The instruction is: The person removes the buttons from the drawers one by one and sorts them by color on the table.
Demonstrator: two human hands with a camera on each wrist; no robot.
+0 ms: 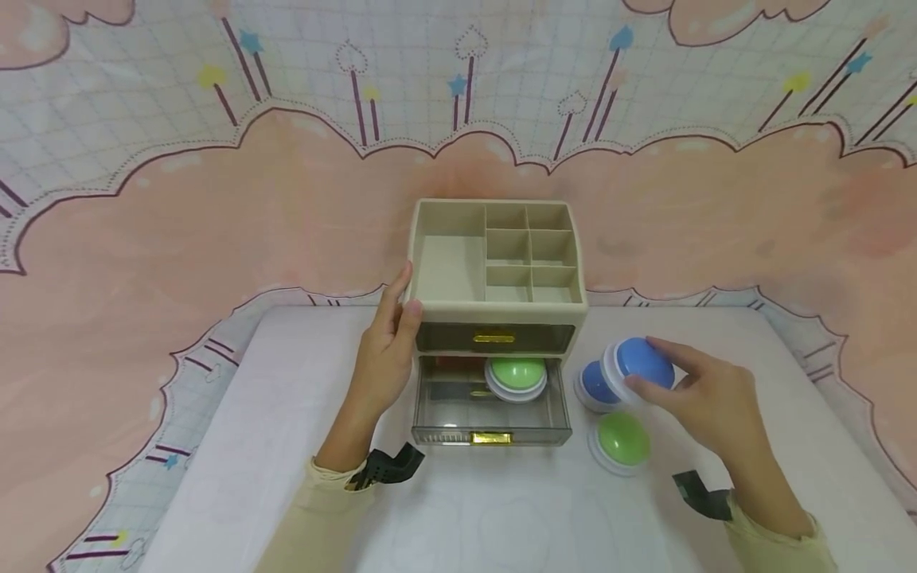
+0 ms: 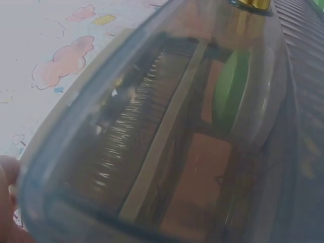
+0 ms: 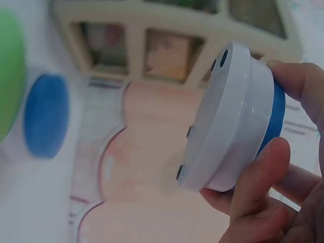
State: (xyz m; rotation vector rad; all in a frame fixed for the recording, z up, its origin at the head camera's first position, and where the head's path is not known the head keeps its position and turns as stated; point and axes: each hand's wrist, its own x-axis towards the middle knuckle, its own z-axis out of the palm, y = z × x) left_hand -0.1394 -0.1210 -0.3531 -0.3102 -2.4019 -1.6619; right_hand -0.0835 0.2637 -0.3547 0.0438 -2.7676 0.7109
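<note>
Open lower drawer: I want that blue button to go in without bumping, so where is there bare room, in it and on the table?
The lower drawer is bare left of the green button. The table is bare in front of the organizer. Crowded: right of the drawer, where a second blue button and another green one sit beside the right hand holding the blue button.

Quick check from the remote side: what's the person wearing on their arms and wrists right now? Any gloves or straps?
No gloves: both the left hand and the right hand are bare. Each forearm has a pale cream long sleeve ending at the wrist. A black strap with a loose tab sits at the left wrist, and a similar black strap shows at the right wrist.
</note>
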